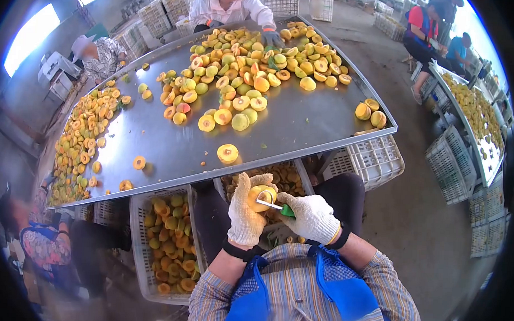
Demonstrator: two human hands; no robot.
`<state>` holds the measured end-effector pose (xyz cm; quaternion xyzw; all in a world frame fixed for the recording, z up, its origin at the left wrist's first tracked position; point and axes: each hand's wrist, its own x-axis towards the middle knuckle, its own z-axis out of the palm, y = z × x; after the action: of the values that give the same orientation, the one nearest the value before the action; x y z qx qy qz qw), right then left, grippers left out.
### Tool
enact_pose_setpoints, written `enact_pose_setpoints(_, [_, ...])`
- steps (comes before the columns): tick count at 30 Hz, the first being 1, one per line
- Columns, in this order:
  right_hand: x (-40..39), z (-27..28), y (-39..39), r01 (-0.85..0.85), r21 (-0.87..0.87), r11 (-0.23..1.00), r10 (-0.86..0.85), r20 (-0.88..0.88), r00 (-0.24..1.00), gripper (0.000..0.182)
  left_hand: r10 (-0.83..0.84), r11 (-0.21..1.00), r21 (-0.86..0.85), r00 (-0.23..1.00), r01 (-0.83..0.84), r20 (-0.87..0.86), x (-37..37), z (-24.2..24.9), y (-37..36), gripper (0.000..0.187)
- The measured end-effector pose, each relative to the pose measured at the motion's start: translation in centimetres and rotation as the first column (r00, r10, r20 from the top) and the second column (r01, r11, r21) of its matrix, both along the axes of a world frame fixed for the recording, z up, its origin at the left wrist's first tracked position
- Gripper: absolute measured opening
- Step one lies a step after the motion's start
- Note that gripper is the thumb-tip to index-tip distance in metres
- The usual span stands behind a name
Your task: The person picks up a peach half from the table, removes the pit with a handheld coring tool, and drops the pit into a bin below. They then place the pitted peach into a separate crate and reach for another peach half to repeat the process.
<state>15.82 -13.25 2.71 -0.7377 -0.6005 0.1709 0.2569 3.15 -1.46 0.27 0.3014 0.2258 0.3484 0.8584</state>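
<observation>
— In the head view, what is the left hand [246, 214] doing?
— Gripping a yellow fruit half [261, 198], its gloved fingers and thumb curled round it.
— And the right hand [312, 220]?
— Closed on the green handle of a coring tool [288, 210], whose metal loop reaches across to the fruit half.
— Is the loop inside the flesh?
— I can't tell; it's at the fruit's face, but the depth doesn't show.
— So where does the fruit half lie?
— In the left hand's grasp, to the left of the right hand, just off the near edge of the metal bench [175, 149].
— Anything close by on that bench?
— A single cut half [228, 154] near the edge, just beyond the left hand, with a large heap of fruit [237, 75] farther back.
— And below?
— A white crate [136, 244] of fruit pieces, left of the person's legs.
</observation>
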Motion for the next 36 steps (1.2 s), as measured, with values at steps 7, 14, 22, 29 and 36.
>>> enact_pose_setpoints(7, [-0.1, -2.1, 0.3, -0.019, -0.13, 0.991, 0.023, 0.028, 0.999, 0.039, 0.018, 0.998, -0.064, 0.999, -0.015, 0.034, 0.3, 0.5, -0.8, 0.061])
enact_pose_setpoints(14, [0.4, -3.7, 0.9, -0.099, -0.153, 0.983, 0.096, -0.027, 0.995, 0.038, 0.038, 0.995, -0.094, 0.994, -0.047, -0.101, 0.2, 0.2, -1.2, 0.064])
enact_pose_setpoints(22, [-0.3, -3.6, 0.6, -0.166, -0.063, 0.984, 0.152, -0.179, 0.972, 0.033, -0.059, 0.994, -0.096, 0.994, 0.051, -0.088, 0.3, 2.0, -0.5, 0.064])
enact_pose_setpoints(29, [-1.0, -4.8, 0.4, -0.203, -0.195, 0.96, 0.128, -0.339, 0.932, 0.028, -0.012, 0.994, 0.107, 0.99, 0.027, -0.138, 0.1, 1.3, 0.0, 0.064])
enact_pose_setpoints(36, [0.3, -6.2, 1.0, -0.293, -0.126, 0.948, 0.249, -0.282, 0.926, 0.026, -0.091, 0.876, 0.413, 0.927, 0.248, -0.364, -1.0, 1.3, 0.8, 0.063])
